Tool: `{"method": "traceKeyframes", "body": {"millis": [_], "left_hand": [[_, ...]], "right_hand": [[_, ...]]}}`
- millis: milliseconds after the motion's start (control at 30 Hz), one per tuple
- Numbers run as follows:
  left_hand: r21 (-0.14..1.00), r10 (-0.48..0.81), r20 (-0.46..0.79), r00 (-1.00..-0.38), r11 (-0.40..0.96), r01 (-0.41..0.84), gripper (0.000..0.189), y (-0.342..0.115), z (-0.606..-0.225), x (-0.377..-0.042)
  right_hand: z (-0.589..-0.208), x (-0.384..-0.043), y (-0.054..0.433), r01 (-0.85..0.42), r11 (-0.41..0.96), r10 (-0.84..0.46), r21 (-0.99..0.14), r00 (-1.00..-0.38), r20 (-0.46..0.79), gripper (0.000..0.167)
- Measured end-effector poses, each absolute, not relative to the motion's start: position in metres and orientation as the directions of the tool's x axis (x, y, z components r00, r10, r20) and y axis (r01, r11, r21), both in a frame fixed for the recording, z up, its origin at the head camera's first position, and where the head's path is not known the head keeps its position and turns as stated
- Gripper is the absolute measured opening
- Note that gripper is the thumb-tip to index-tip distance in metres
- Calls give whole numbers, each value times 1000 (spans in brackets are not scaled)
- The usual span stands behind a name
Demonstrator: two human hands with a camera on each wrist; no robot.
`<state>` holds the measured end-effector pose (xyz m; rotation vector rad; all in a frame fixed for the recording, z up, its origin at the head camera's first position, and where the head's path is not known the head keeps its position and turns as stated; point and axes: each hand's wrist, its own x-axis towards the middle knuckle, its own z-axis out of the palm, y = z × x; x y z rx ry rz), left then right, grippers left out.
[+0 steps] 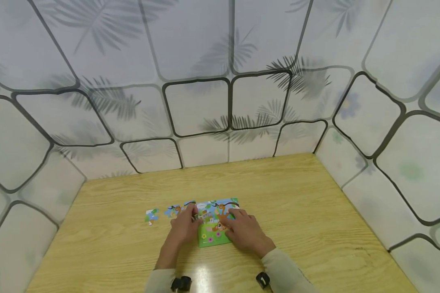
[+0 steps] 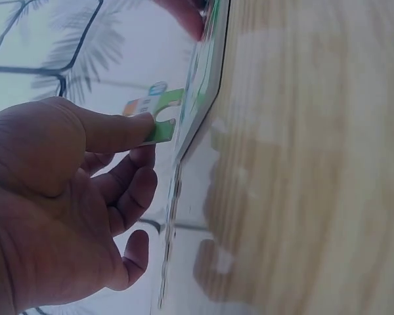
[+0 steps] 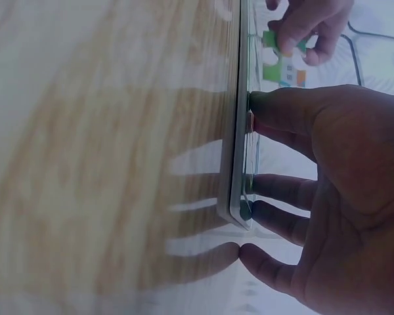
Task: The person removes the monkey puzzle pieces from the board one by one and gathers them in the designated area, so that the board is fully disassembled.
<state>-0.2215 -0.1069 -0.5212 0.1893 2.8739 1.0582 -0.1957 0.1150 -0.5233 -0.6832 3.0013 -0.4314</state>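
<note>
The left grip (image 1: 183, 227) pinches a piece (image 2: 155, 105) close above the board (image 1: 207, 232); the right grip (image 1: 247, 232), loosely spread, touches the board. If pressed down tilted, the piece could jam or push the board askew

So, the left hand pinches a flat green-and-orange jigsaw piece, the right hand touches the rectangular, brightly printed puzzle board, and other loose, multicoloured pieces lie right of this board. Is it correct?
Not quite: the loose, multicoloured pieces lie left of the puzzle board, as the head view shows. The rest holds.
</note>
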Motion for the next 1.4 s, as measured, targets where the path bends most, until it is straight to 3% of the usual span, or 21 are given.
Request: {"method": "traceKeyframes", "body": {"millis": [533,1400], "left_hand": [[701,52,-102,-993,713,-34,27,-164,-518,-210],[517,-178,-198,-964,817,-257,39,-241,-513,-194]], "right_hand": [[-522,-198,116,-416,869,-428,-268,-904,18,35],[-522,-196,115,-394,868,-417,-301,-909,-11,35]]}}
